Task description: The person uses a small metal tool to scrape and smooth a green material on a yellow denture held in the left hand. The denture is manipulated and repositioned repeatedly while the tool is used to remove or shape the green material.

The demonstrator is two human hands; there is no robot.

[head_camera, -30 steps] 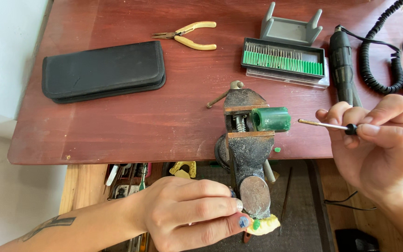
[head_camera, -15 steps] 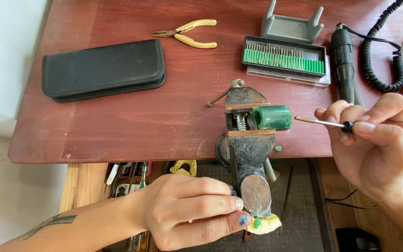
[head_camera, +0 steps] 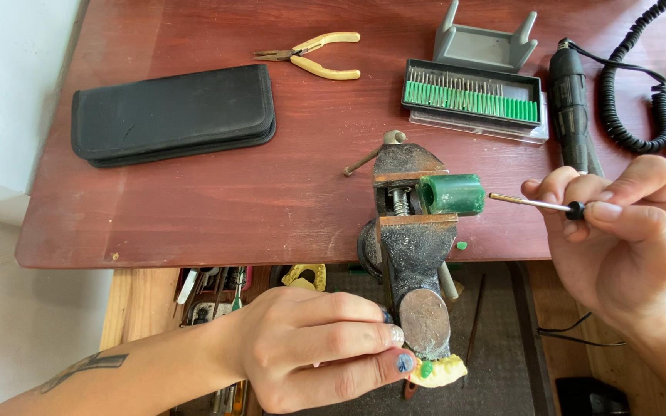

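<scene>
The right hand (head_camera: 618, 246) is closed in a pen-like pinch around a slim metal-tipped hand tool with a dark shaft (head_camera: 556, 206), thumb and forefinger pressed together on its black collar, the other fingers curled beneath. The tool's brass-coloured tip points left and sits just beside the end face of a short green wax cylinder (head_camera: 453, 193); whether it touches cannot be told. That cylinder lies on its side, clamped between the jaws of a small rusty black bench vise (head_camera: 410, 231) fixed at the front edge of the reddish-brown wooden table (head_camera: 194, 216). The left hand (head_camera: 310, 347), below the table edge, is loosely closed with its fingers bent toward the round end of the vise's screw, fingertips touching or just beside it, near a yellowish lump with green spots (head_camera: 441, 371). Farther back on the table sit a tray of green-shanked burs (head_camera: 472, 98), a grey plastic stand (head_camera: 486, 45), a black rotary handpiece with a coiled cord (head_camera: 568, 92), yellow-handled pliers (head_camera: 314, 58) and a flat black zip case (head_camera: 173, 114).
</scene>
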